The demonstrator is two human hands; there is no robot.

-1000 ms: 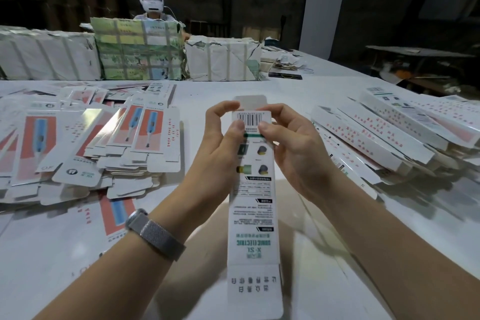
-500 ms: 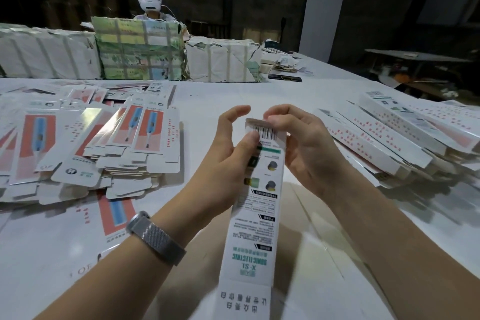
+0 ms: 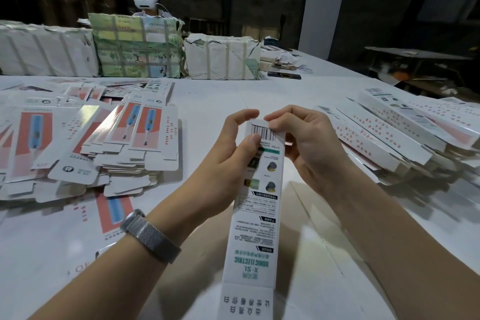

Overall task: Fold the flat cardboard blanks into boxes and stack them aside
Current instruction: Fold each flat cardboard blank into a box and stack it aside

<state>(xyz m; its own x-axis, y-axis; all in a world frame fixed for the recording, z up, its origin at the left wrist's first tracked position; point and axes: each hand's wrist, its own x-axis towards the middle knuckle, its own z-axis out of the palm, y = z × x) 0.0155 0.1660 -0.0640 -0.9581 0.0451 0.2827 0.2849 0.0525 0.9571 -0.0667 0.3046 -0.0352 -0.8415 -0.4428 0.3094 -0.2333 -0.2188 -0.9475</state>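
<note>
A long narrow white box with a barcode and green print runs from my hands toward the camera, its near end flap hanging open. My left hand grips the far end of the box, thumb on the barcode panel. My right hand pinches the far end flap with curled fingers and bends it over the box's end. A wide pile of flat blanks with red and blue print lies on the left. Folded white boxes lie stacked on the right.
The white table carries wrapped bundles along its far edge. Behind them sits a person wearing a white headset. A dark phone-like object and loose papers lie at the back right. One blank lies by my left wrist.
The far end flap stood upright a second ago; my right hand has bent it down over the box's end. The box has tilted a little to the right, and both hands shifted right.
</note>
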